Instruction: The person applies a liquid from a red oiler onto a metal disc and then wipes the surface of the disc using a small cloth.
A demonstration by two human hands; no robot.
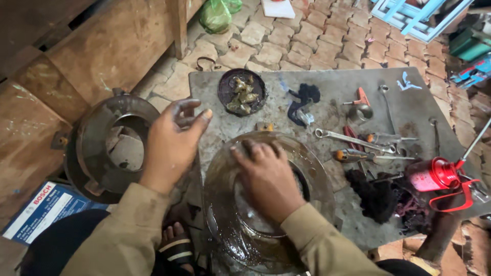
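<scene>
Right hand [268, 176]: lies palm down on the round metal housing [266, 204], fingers spread flat, pressing rather than clasping.
Left hand [171, 143]: lifted, fingers loosely curled, holding nothing (greasy fingertips).
Housing: at 6 o'clock on the metal slab [337, 84].
Second ring-shaped casing [110, 145]: at 9 o'clock, just beside the left hand.
Grease dish [242, 92]: 12 o'clock.
Spanners [353, 139], red oil can [434, 175]: 3 o'clock.

left hand [171, 140] raised, back toward cam, fingers loosely curled, thumb & index tips apart, holding nothing, grimy w/ grease. right hand [266, 176] palm down, fingers together & pointing away from body, pressed flat. both forearms in tan sleeves, reaching fwd from lower edge, wrists bare.
</scene>
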